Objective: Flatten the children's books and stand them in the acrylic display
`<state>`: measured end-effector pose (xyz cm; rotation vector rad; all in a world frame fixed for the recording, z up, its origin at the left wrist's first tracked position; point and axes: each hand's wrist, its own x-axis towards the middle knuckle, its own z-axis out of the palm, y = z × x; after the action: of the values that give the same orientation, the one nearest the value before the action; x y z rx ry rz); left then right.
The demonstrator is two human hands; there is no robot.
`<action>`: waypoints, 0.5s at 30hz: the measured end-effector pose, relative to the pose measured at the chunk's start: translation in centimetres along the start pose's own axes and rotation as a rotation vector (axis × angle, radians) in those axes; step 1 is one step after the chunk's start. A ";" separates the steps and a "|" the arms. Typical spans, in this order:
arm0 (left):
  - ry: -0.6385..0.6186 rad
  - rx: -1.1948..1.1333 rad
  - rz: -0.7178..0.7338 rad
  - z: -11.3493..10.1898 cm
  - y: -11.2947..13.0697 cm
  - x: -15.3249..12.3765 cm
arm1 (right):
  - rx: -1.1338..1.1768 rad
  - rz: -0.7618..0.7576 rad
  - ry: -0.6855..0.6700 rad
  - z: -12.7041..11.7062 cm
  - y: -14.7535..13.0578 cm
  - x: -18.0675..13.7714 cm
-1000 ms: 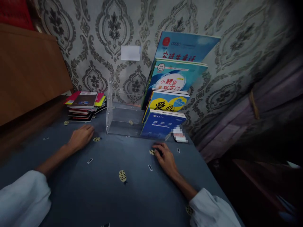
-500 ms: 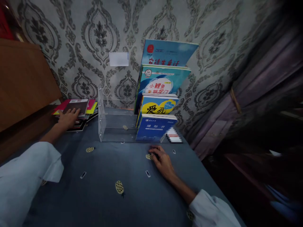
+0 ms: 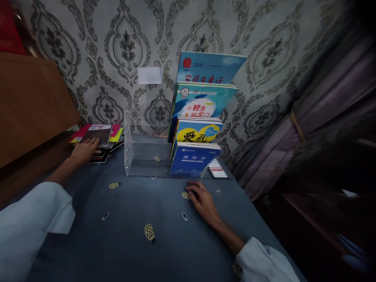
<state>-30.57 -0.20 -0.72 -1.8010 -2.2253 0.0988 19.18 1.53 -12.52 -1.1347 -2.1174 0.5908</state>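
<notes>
My left hand (image 3: 84, 150) lies on the near edge of a flat stack of books (image 3: 100, 137) at the back left, fingers on the dark top cover; whether it grips a book I cannot tell. On the blue patterned cloth (image 3: 147, 219) my right hand (image 3: 202, 199) rests palm down, fingers loosely curled, holding nothing, just in front of a clear acrylic book stand (image 3: 138, 152). Several blue books (image 3: 196, 156) stand stepped in the right half of that stand. Its left half holds nothing.
A patterned wallpaper wall (image 3: 123, 51) with a white switch plate (image 3: 149, 75) rises behind the stand. A brown wooden headboard (image 3: 29, 105) is at the left. A purple curtain (image 3: 308, 113) hangs at the right, past the cloth's edge.
My left hand has left the cloth and reached back left onto the stack of books. My right hand has stayed in place.
</notes>
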 end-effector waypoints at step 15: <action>-0.254 -0.147 0.147 -1.0 6.1 -16.9 | -0.030 -0.026 -0.008 0.2 0.9 -0.1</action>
<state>-21.36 -15.33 -4.05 -2.1375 -2.3176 0.2093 19.56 1.91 -13.25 -1.1207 -2.1517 0.5541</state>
